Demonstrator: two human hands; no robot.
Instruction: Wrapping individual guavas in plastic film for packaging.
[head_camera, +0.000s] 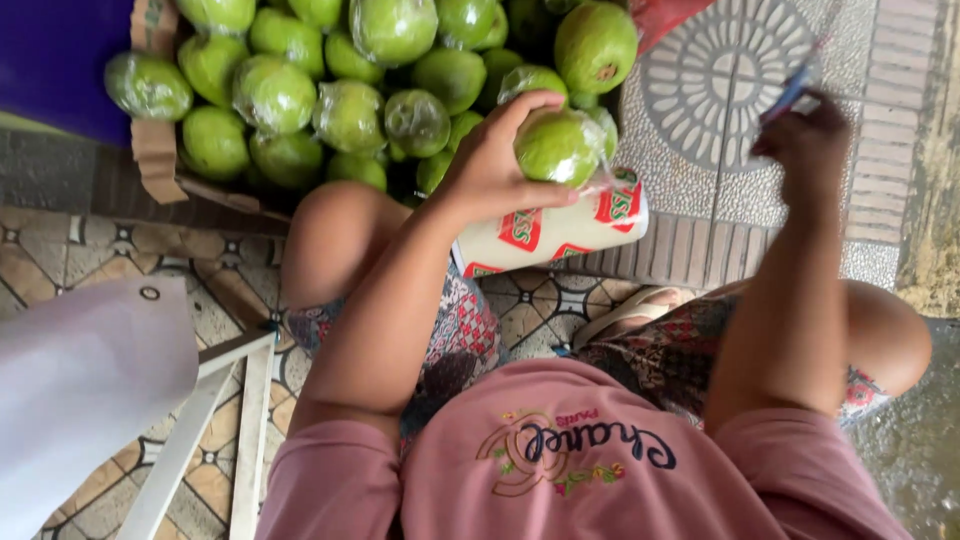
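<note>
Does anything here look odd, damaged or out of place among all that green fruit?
Mostly tidy. The cardboard box holding the wrapped green fruits has a torn, ragged front edge. The left hand holds one wrapped fruit; the right hand is blurred, gripping something blue I cannot identify.

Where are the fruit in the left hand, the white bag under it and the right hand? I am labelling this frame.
wrapped green fruit (556, 146), head view, on its plastic-covered front.
white bag (530, 236), head view, on its pale middle.
right hand (808, 140), head view, on the back of the hand.
</note>
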